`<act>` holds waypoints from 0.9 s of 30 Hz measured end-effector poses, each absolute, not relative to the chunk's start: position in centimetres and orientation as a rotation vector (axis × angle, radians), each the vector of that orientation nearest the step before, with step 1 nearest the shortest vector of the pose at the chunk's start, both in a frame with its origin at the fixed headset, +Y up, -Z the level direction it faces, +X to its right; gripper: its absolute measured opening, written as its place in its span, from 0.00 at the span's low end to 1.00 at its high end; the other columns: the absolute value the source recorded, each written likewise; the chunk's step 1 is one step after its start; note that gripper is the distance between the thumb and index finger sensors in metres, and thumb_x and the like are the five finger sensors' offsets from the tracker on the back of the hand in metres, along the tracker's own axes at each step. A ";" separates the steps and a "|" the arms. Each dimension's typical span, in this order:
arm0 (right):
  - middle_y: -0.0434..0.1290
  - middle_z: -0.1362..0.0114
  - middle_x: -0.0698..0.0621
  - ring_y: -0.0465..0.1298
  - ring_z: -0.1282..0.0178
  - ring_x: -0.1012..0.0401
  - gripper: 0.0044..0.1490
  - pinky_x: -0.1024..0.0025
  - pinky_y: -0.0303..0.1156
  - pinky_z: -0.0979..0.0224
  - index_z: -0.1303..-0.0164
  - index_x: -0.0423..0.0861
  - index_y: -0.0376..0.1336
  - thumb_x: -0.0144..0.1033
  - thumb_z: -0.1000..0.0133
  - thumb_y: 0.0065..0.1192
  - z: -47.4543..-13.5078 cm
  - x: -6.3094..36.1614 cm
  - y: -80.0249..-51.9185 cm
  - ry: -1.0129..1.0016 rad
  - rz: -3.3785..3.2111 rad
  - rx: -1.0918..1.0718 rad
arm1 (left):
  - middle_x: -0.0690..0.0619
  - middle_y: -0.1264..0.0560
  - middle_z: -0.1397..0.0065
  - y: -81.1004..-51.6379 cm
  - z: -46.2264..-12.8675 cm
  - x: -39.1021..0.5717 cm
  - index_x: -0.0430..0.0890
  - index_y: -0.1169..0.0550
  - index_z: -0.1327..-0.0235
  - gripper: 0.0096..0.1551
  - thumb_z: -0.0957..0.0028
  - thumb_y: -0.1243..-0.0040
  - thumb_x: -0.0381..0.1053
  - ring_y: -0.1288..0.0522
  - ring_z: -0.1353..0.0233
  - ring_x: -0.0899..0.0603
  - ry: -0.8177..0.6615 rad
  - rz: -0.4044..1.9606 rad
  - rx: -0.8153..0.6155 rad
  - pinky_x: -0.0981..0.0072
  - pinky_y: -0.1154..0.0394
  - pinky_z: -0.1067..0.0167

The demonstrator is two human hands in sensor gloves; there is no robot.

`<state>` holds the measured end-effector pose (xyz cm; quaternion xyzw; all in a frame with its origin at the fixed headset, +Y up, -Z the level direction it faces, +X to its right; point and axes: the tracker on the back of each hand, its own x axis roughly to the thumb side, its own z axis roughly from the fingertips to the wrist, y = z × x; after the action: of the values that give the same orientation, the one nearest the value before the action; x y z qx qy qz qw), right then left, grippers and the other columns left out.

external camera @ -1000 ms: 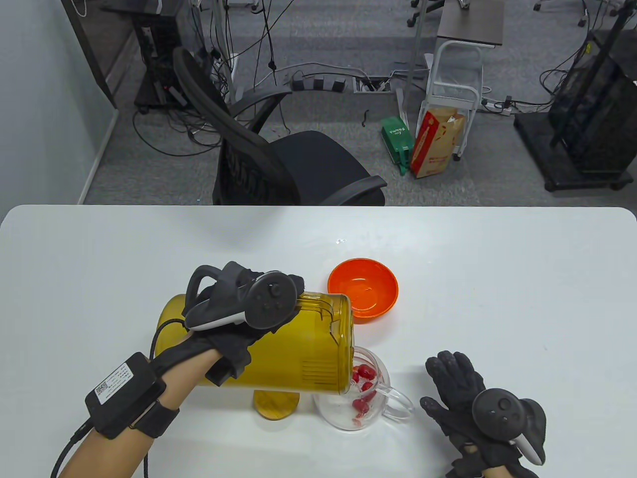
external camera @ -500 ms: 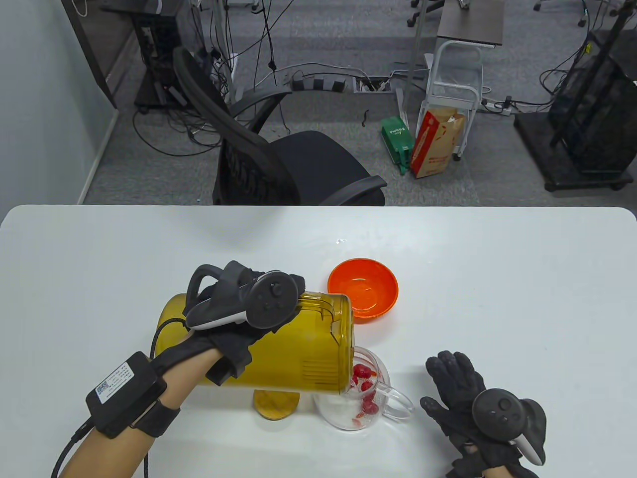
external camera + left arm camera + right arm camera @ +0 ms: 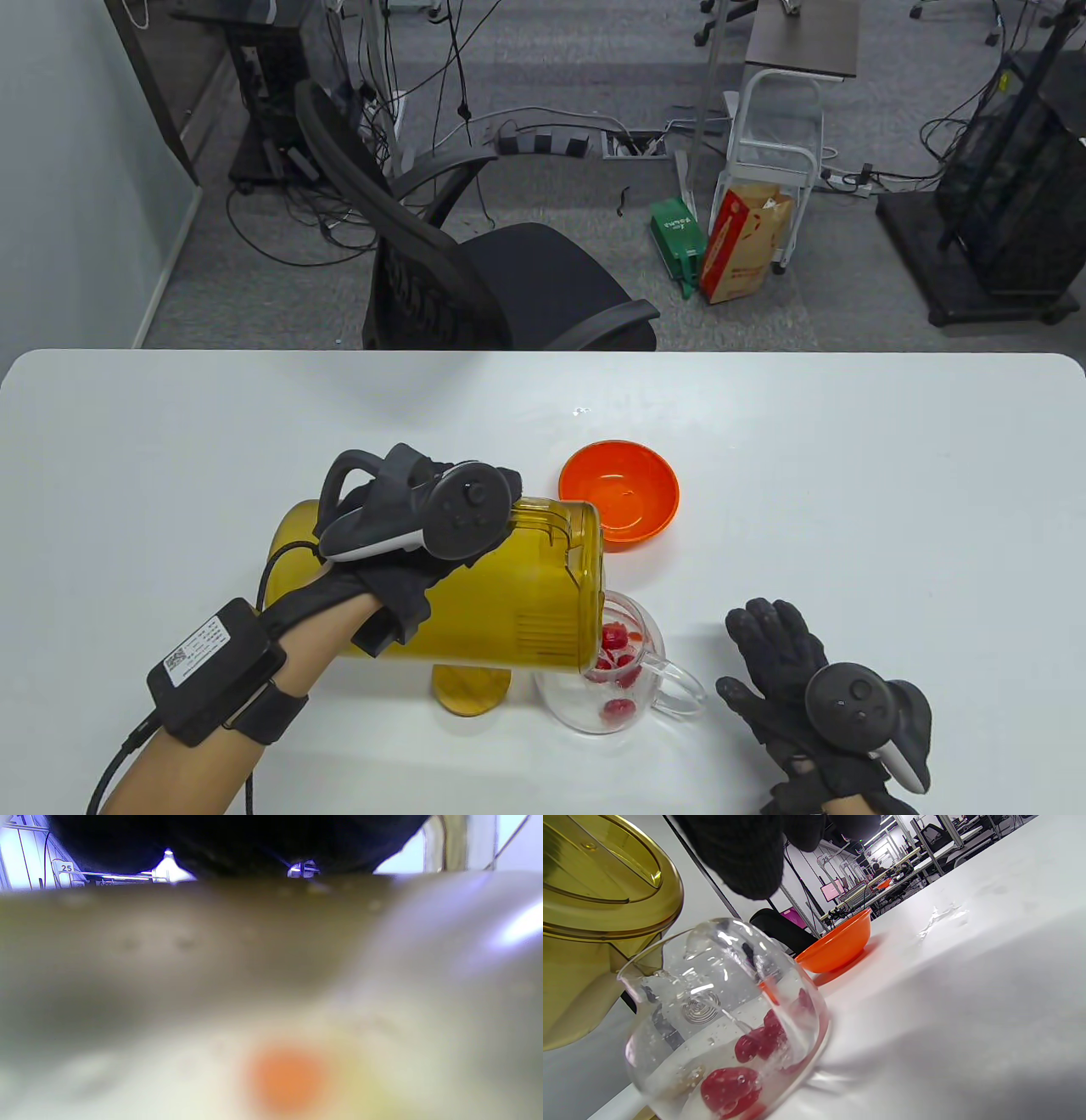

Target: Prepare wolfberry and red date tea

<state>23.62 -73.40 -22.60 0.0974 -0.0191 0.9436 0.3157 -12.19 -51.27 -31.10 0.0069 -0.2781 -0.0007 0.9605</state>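
Note:
My left hand (image 3: pixel 399 543) grips a translucent yellow pitcher (image 3: pixel 501 594), tipped on its side with its mouth over a clear glass cup (image 3: pixel 607 679). The cup holds water and several red dates (image 3: pixel 618 662); in the right wrist view the cup (image 3: pixel 721 1018) stands near left with dates (image 3: pixel 729 1086) floating in it, the pitcher (image 3: pixel 594 921) above it. My right hand (image 3: pixel 789 679) rests flat on the table just right of the cup's handle (image 3: pixel 683 688), holding nothing. The left wrist view is filled by the blurred pitcher (image 3: pixel 212 963).
An empty orange bowl (image 3: pixel 619 492) sits behind the cup, also in the right wrist view (image 3: pixel 840 946). A yellow lid (image 3: pixel 471 689) lies on the white table (image 3: pixel 848 475) under the pitcher. A black office chair (image 3: pixel 475 272) stands beyond the far edge.
The pitcher stays tipped over the cup. The red dates have shifted about inside the cup as water runs in. Neither hand has visibly moved.

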 end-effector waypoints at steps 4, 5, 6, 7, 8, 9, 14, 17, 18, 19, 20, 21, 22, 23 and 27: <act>0.49 0.11 0.40 0.43 0.14 0.43 0.47 0.40 0.43 0.19 0.15 0.44 0.50 0.43 0.40 0.68 -22.6 23.6 -73.4 -0.050 2.485 0.257 | 0.50 0.19 0.60 -51.3 -31.1 -12.2 0.46 0.26 0.49 0.17 0.40 0.39 0.56 0.19 0.67 0.49 -0.563 -0.001 0.013 0.52 0.20 0.58; 0.49 0.11 0.40 0.43 0.14 0.43 0.47 0.40 0.43 0.19 0.15 0.44 0.50 0.43 0.40 0.68 -22.6 23.6 -73.4 -0.050 2.485 0.257 | 0.50 0.19 0.60 -51.3 -31.1 -12.2 0.46 0.26 0.49 0.17 0.40 0.39 0.56 0.19 0.67 0.49 -0.563 -0.002 0.013 0.52 0.20 0.58; 0.49 0.11 0.40 0.43 0.14 0.43 0.47 0.40 0.43 0.19 0.15 0.44 0.49 0.43 0.40 0.68 -22.6 23.6 -73.4 -0.050 2.485 0.256 | 0.50 0.19 0.60 -51.2 -31.1 -12.2 0.46 0.26 0.49 0.17 0.40 0.39 0.56 0.19 0.67 0.49 -0.564 -0.002 0.014 0.52 0.20 0.58; 0.49 0.11 0.40 0.43 0.14 0.43 0.47 0.40 0.43 0.19 0.15 0.44 0.49 0.43 0.40 0.68 -22.6 23.6 -73.4 -0.050 2.485 0.259 | 0.50 0.19 0.60 -51.2 -31.1 -12.2 0.46 0.26 0.49 0.17 0.40 0.39 0.56 0.19 0.67 0.49 -0.564 -0.002 0.013 0.52 0.20 0.58; 0.49 0.11 0.40 0.43 0.14 0.43 0.47 0.40 0.43 0.19 0.15 0.44 0.49 0.43 0.40 0.68 -22.6 23.6 -73.4 -0.050 2.485 0.258 | 0.50 0.19 0.60 -51.2 -31.1 -12.2 0.46 0.26 0.49 0.17 0.40 0.39 0.56 0.19 0.67 0.49 -0.563 -0.003 0.012 0.52 0.20 0.58; 0.49 0.11 0.40 0.43 0.14 0.43 0.47 0.40 0.43 0.19 0.15 0.44 0.49 0.43 0.40 0.68 -22.6 23.6 -73.4 -0.050 2.485 0.258 | 0.50 0.19 0.60 -51.2 -31.1 -12.2 0.46 0.26 0.49 0.17 0.40 0.39 0.56 0.19 0.67 0.49 -0.563 -0.003 0.011 0.52 0.20 0.58; 0.49 0.11 0.40 0.43 0.14 0.43 0.47 0.40 0.43 0.19 0.15 0.44 0.49 0.43 0.40 0.68 -22.6 23.6 -73.4 -0.047 2.485 0.258 | 0.49 0.19 0.60 -51.2 -31.1 -12.2 0.46 0.26 0.49 0.17 0.40 0.39 0.56 0.19 0.67 0.49 -0.562 -0.003 0.009 0.52 0.20 0.58; 0.49 0.11 0.40 0.43 0.14 0.43 0.47 0.40 0.43 0.19 0.15 0.44 0.49 0.43 0.40 0.68 -22.6 23.6 -73.4 -0.046 2.487 0.259 | 0.50 0.19 0.60 -51.2 -31.1 -12.2 0.46 0.26 0.49 0.17 0.40 0.39 0.56 0.19 0.67 0.49 -0.562 -0.003 0.008 0.52 0.20 0.58; 0.49 0.11 0.40 0.43 0.14 0.43 0.47 0.40 0.43 0.19 0.15 0.44 0.49 0.43 0.40 0.68 -22.6 23.6 -73.4 -0.047 2.486 0.259 | 0.50 0.19 0.60 -51.2 -31.1 -12.1 0.46 0.26 0.49 0.17 0.40 0.39 0.56 0.19 0.67 0.49 -0.562 -0.004 0.008 0.52 0.20 0.58; 0.49 0.11 0.40 0.43 0.14 0.43 0.47 0.40 0.43 0.19 0.15 0.44 0.49 0.43 0.40 0.68 -22.6 23.6 -73.4 -0.047 2.486 0.259 | 0.50 0.19 0.60 -51.2 -31.1 -12.1 0.46 0.26 0.49 0.17 0.40 0.39 0.56 0.19 0.67 0.49 -0.562 -0.004 0.008 0.52 0.20 0.58; 0.49 0.11 0.40 0.43 0.14 0.43 0.47 0.40 0.43 0.19 0.15 0.44 0.49 0.43 0.40 0.68 -22.6 23.6 -73.4 -0.047 2.486 0.259 | 0.50 0.19 0.60 -51.2 -31.1 -12.1 0.46 0.26 0.49 0.17 0.40 0.39 0.56 0.19 0.67 0.49 -0.562 -0.005 0.008 0.52 0.20 0.58; 0.49 0.11 0.40 0.43 0.14 0.43 0.47 0.40 0.43 0.19 0.15 0.44 0.49 0.43 0.40 0.68 -22.6 23.6 -73.4 -0.047 2.487 0.259 | 0.50 0.19 0.60 -51.1 -31.1 -12.1 0.46 0.26 0.49 0.17 0.40 0.39 0.56 0.19 0.67 0.49 -0.562 -0.005 0.007 0.52 0.20 0.58; 0.49 0.11 0.40 0.43 0.14 0.43 0.47 0.40 0.43 0.19 0.15 0.44 0.49 0.43 0.40 0.68 -22.6 23.6 -73.4 -0.047 2.487 0.259 | 0.50 0.19 0.60 -51.1 -31.1 -12.1 0.46 0.26 0.49 0.17 0.40 0.39 0.56 0.19 0.67 0.49 -0.562 -0.006 0.006 0.52 0.20 0.58; 0.49 0.11 0.40 0.43 0.14 0.43 0.47 0.40 0.43 0.19 0.15 0.44 0.49 0.43 0.40 0.68 -22.6 23.6 -73.4 -0.047 2.487 0.259 | 0.50 0.19 0.60 -51.1 -31.1 -12.1 0.46 0.26 0.49 0.17 0.40 0.39 0.56 0.19 0.67 0.49 -0.562 -0.006 0.006 0.52 0.20 0.58; 0.49 0.11 0.40 0.43 0.14 0.43 0.47 0.40 0.43 0.19 0.15 0.44 0.49 0.43 0.40 0.68 -22.6 23.6 -73.4 -0.047 2.487 0.260 | 0.50 0.19 0.60 -51.1 -31.1 -12.1 0.46 0.26 0.49 0.17 0.40 0.39 0.56 0.19 0.67 0.49 -0.562 -0.007 0.006 0.52 0.20 0.58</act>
<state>23.58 -73.41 -22.58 0.0986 -0.0179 0.9438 0.3148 -12.13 -51.13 -31.14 0.0028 -0.2773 -0.0033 0.9608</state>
